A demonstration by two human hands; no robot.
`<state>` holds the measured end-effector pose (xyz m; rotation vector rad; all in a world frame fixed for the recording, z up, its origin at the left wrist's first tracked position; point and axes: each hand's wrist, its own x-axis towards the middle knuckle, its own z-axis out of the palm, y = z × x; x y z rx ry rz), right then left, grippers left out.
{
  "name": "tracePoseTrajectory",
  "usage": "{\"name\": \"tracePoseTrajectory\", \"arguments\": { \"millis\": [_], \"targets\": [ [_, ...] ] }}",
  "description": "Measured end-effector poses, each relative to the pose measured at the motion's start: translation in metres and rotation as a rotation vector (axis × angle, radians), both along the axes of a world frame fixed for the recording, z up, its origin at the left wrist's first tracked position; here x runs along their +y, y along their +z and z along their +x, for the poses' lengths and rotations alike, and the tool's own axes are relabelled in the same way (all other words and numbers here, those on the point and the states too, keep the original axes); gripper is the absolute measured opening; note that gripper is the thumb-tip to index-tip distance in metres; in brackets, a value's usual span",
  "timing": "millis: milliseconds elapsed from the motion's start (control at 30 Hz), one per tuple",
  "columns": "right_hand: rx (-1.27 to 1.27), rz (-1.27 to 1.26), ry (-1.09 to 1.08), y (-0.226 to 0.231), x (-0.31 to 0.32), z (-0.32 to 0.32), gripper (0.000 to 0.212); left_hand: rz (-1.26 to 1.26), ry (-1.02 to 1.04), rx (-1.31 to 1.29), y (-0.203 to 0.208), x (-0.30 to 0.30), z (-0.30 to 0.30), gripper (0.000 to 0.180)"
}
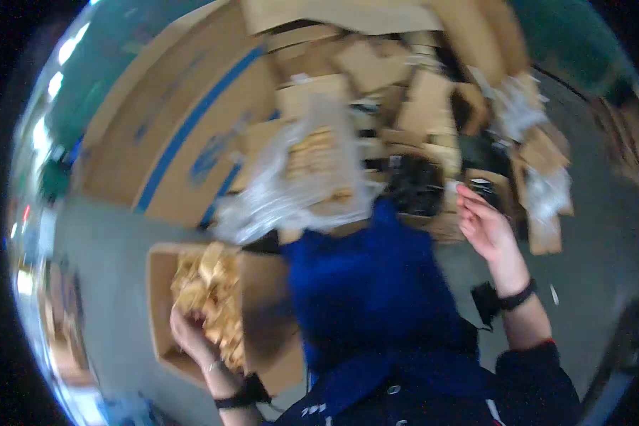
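Observation:
My left hand (pixel 192 334) reaches into an open cardboard box (pixel 266 323) low on the left. Tan, crinkled pieces (pixel 209 277) fill that box, and my fingertips are partly hidden among them. Blur hides whether those fingers grip a piece. Held up on the right, my right hand (pixel 484 227) has its fingers pressed together. A small pale spot shows at its fingertips, too blurred to name. Between the hands and farther off, a clear plastic bag (pixel 284 202) holds several light-tan pieces (pixel 312 156).
A large cardboard carton (pixel 184 135) with a blue stripe stands at the far left. Open boxes are crowded at the back, one with a black bag (pixel 412 184). Crumpled clear plastic (pixel 547 192) lies over cardboard at right. Blue cloth (pixel 369 277) covers my lap.

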<state>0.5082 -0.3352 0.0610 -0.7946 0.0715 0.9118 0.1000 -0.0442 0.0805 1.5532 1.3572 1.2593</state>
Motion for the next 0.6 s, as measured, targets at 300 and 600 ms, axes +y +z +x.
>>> {"name": "tracePoseTrajectory", "arguments": {
  "millis": [300, 600],
  "targets": [
    [0.232, 0.195, 1.045, 0.025, 0.263, -0.262, 0.051, -0.268, 0.226, -0.328, -0.027, 0.039, -0.137, 0.021],
    [-1.423, 0.059, 0.82, 0.023, 0.205, -0.192, 0.054, -0.219, 0.076, -0.049, -0.071, 0.092, -0.172, 0.046]
  ]
}}
